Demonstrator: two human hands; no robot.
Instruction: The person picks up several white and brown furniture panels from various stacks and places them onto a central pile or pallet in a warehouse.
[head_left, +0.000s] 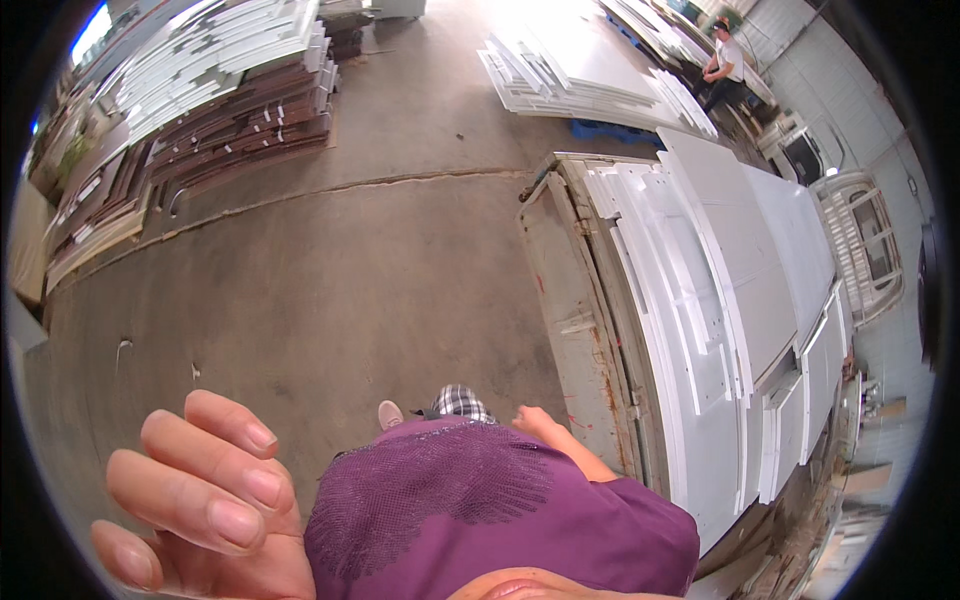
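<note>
My left hand (210, 495) is raised close to the camera at the lower left. Its fingers are half curled with gaps between them, and nothing is in its grasp. On the other side of my body, my right hand (534, 421) hangs low beside the dropped side panel (577, 322) of a truck bed. That hand is small in view, and its fingers cannot be made out well. White and grey flat panels (739, 247) lie stacked in the truck bed, to the right of my right arm.
Stacked brown and white boards (247, 124) stand at the far left. Ahead, more white panels (577, 71) rest on a blue pallet (611, 133). A person (724, 64) is beside stacks at the upper right. A seam (352, 180) crosses the concrete floor (360, 277).
</note>
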